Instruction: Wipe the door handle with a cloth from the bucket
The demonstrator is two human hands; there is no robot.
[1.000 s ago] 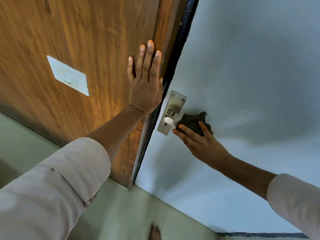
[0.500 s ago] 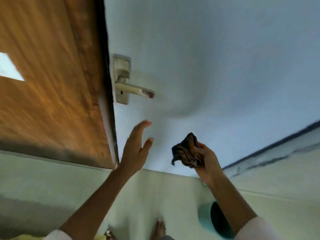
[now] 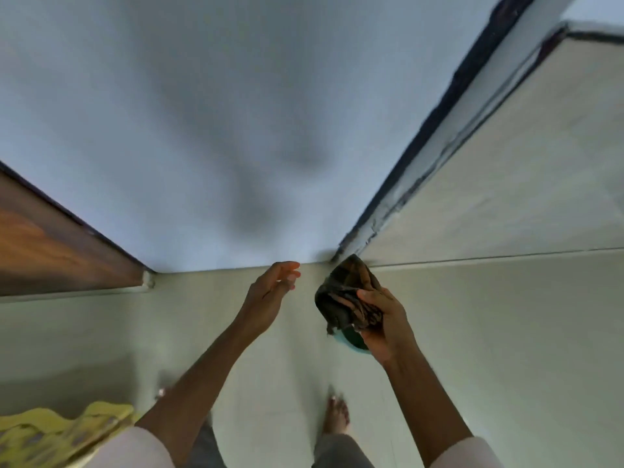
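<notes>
My right hand [image 3: 385, 322] grips a crumpled dark cloth [image 3: 347, 295] low in front of the pale blue door [image 3: 236, 113]. Just beneath the cloth a sliver of a teal bucket [image 3: 347, 344] shows on the floor, mostly hidden by my hand and the cloth. My left hand [image 3: 270, 292] is empty to the left of the cloth, fingers apart and slightly curled. The door handle is out of view.
A wooden panel [image 3: 50, 251] meets the floor at the left. A yellow plastic basket [image 3: 50, 434] sits at the bottom left. My bare feet [image 3: 336, 417] stand on the pale tiled floor [image 3: 506, 332]. A dark door-frame edge [image 3: 439, 130] runs up at the right.
The view has tilted down from the handle to the floor. My right hand with the cloth has dropped away from the handle to above the bucket. My left hand has left the wooden panel.
</notes>
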